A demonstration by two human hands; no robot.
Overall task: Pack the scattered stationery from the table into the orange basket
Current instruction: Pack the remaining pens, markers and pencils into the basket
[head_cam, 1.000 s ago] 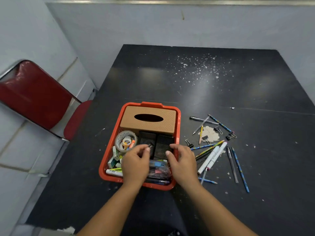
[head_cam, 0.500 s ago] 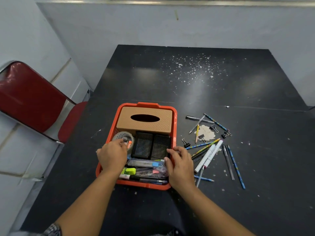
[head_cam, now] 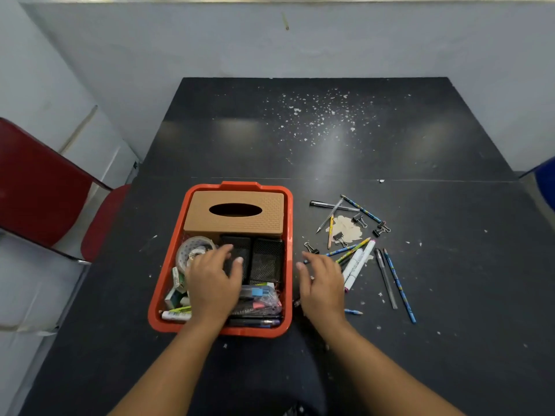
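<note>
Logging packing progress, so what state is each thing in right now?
Orange plastic basket: on table, nearly full.
Tan tissue box: inside basket, far end.
Clear tape roll: inside basket.
White markers: on table, unpacked.
Black binder clips: scattered on table.
Left hand: open, over basket.
Right hand: open, beside basket, holding nothing.

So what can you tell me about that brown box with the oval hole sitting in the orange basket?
The brown box looks like a plastic tissue holder: a rectangular, tan body with a woven-looking texture on its lid and a dark oval slot in the middle of the top. No tissue shows in the slot. It sits flat and upright, filling the far end of the orange basket, wall to wall. Two black mesh holders stand right against its near side. Neither hand touches it.
</note>
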